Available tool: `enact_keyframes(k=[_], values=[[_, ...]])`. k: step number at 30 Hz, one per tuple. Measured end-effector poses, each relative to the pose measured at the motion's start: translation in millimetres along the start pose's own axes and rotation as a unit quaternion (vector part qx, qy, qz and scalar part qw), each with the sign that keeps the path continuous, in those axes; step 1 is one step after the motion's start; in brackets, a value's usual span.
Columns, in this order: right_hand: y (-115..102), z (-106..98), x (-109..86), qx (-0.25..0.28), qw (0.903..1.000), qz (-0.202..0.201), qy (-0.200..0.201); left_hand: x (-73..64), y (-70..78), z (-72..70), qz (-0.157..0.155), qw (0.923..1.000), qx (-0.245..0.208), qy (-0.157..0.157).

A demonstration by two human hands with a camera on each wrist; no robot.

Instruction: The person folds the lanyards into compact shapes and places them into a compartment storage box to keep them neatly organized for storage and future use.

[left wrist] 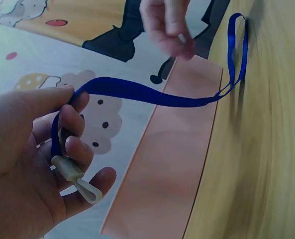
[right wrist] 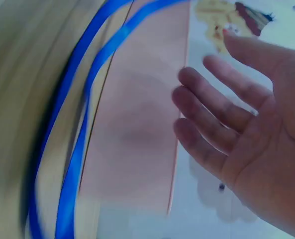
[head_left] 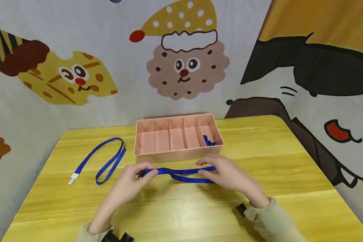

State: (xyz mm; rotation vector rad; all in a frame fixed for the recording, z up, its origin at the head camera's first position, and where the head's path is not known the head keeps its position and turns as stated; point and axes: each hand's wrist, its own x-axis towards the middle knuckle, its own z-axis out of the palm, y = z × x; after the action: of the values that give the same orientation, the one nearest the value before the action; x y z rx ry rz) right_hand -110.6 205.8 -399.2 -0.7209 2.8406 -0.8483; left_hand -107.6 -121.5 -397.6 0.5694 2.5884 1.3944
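A blue lanyard (head_left: 181,171) stretches sideways in front of the pink box. My left hand (head_left: 133,181) pinches one end between thumb and forefinger. In the left wrist view, its pale plastic clip (left wrist: 70,170) hangs by the other fingers, and the strap's far loop (left wrist: 246,47) lies low by the tabletop. My right hand (head_left: 227,173) hovers over the loop end, fingers spread and relaxed in the right wrist view, gripping nothing. Below and beside it there, the two strands (right wrist: 73,184) run apart from the palm.
A pink box (head_left: 178,155) with several compartments stands at the table's back; its rightmost compartment holds a bunched blue strap (head_left: 210,143). At left, another blue lanyard (head_left: 110,167) with a white clip (head_left: 73,178) lies on the yellow wood-grain table (head_left: 181,215). A cartoon-printed cloth (head_left: 118,43) hangs behind.
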Motion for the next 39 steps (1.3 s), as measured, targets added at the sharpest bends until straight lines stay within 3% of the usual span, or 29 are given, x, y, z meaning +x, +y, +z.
enact_keyframes(k=[4, 7, 10, 14, 22, 34, 39], values=[[-20, 10, 20.0, 0.096, 0.9951, -0.024, -0.006, -1.6, 2.2, -0.4, 0.018, 0.9998, -0.003, 0.009], [-31, 17, 34.7, 0.168, 0.9843, -0.029, -0.045, -2.6, 3.8, -0.3, 0.031, 0.9994, 0.002, 0.012], [-38, 23, 45.7, 0.207, 0.9742, -0.035, -0.083, -3.0, 5.0, -0.4, 0.036, 0.9993, 0.001, 0.013], [-40, 29, 52.6, 0.222, 0.9685, -0.034, -0.108, -3.3, 6.1, -1.0, 0.038, 0.9991, -0.003, 0.017], [-36, 30, 54.5, 0.237, 0.9646, -0.034, -0.111, -3.4, 5.0, -3.1, 0.039, 0.9988, 0.007, 0.029], [-33, 15, 49.4, 0.279, 0.9526, -0.031, -0.117, -3.6, 2.2, -8.8, 0.025, 0.9987, 0.005, 0.043], [-27, 5, 45.6, 0.267, 0.9573, -0.023, -0.109, -6.4, 3.2, -16.5, 0.012, 0.9976, 0.010, 0.067]])
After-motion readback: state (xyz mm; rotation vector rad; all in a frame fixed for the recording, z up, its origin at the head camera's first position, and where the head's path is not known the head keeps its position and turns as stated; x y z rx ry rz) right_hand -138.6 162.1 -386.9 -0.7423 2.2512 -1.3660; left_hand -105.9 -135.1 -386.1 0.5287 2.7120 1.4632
